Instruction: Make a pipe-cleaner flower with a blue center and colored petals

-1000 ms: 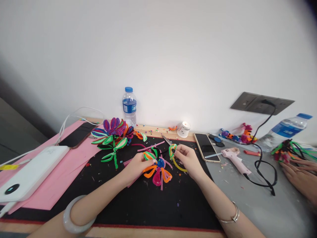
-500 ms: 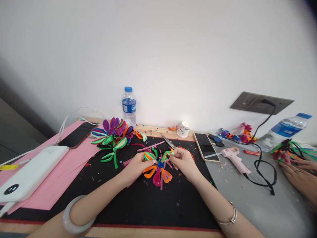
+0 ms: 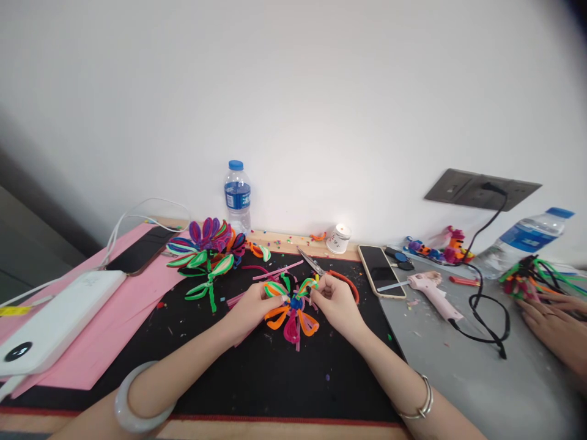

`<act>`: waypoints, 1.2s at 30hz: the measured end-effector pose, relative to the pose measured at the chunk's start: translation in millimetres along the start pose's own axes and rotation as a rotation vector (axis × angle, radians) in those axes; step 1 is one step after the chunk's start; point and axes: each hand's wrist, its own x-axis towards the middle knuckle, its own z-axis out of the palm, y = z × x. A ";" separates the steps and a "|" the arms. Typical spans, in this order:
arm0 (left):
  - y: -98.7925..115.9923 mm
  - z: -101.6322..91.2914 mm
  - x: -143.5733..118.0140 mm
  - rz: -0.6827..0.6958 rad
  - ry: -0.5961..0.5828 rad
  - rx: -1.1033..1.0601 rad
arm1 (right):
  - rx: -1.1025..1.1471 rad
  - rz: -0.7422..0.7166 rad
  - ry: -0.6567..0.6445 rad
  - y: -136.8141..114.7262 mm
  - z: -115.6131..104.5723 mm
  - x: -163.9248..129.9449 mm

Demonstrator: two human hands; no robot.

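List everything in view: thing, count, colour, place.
flower: 1, orange, pink, green, blue centre; on mat, held by both hands
petal: 1, green and orange; pinched by right hand at flower
finished flowers: cluster, purple and green; mat's far left
mat: 1, black; table centre
scissors: 1, orange handles; behind right hand
bottles: 2, clear, blue caps; by wall and far right
phones: 2, dark; right of mat and on pink sheet
glue gun: 1, pink; grey surface
power bank: 1, white; left
another person's hand: far right
left hand: on flower
right hand: on petal
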 end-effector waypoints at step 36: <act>-2.7 0.2 -0.2 -0.136 0.012 -0.150 | 0.113 0.040 -0.068 1.1 3.6 1.4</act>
